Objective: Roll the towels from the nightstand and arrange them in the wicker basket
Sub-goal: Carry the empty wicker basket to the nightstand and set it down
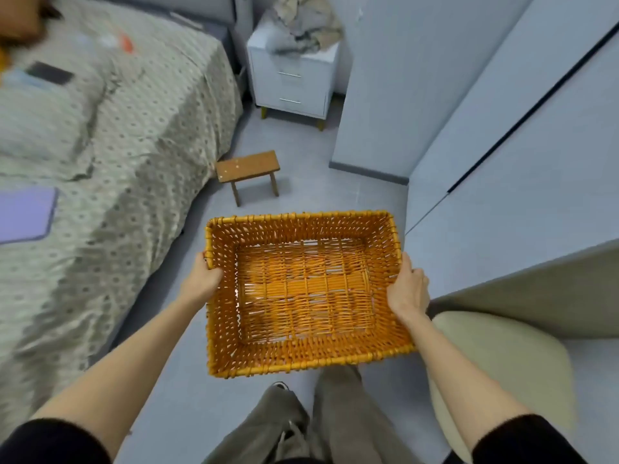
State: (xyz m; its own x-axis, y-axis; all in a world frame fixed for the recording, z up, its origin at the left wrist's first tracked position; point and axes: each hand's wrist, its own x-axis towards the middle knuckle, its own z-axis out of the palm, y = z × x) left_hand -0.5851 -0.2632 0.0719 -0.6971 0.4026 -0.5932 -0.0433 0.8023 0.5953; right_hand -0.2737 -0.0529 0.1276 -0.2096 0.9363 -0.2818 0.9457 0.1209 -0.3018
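Left hand [204,279] and right hand [407,288] grip the empty basket [301,361] by its side rims, and an uneven hold could tip it before it reaches the towels [303,26].

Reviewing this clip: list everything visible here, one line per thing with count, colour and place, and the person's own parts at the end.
wicker basket: one, orange, empty, held in front of the person above the floor
towels: a crumpled pile, count unclear, beige and grey, on top of the nightstand
nightstand: one, white with drawers, far end beside the bed
stool: one, brown wood, on the floor by the bed corner
bed: one, pale dotted cover, left side
dark flat thing: one, on the bed, too blurred to name
purple flat thing: one, on the bed's left edge
wardrobe: pale grey, right side
cushion: one, cream, lower right
left hand: gripping the basket's left rim
right hand: gripping the basket's right rim
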